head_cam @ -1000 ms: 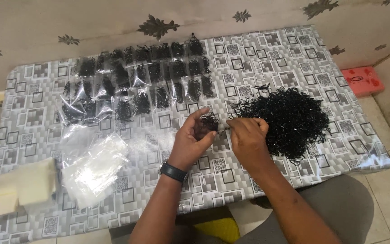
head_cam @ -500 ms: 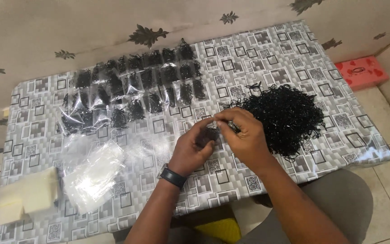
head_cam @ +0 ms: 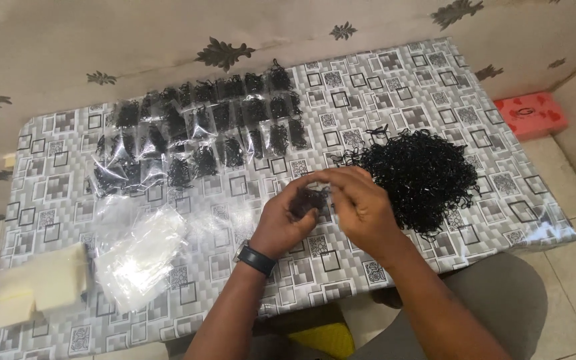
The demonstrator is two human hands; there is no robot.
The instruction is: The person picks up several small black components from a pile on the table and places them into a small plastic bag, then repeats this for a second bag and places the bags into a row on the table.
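So, working across from the big pile of black bands [head_cam: 423,177] as the landmark: far to its left a pale foam block [head_cam: 38,287] is sitting at the table's edge, with a heap of empty clear bags [head_cam: 140,257] next to it. Up and left of the pile, rows of filled little bags [head_cam: 198,137] are lying flat. Just left of the pile, the left hand [head_cam: 287,220] is cupping a small clump of bands [head_cam: 309,199], and the right hand [head_cam: 361,207] is pinching at that clump with curled fingers, hovering right beside the pile.
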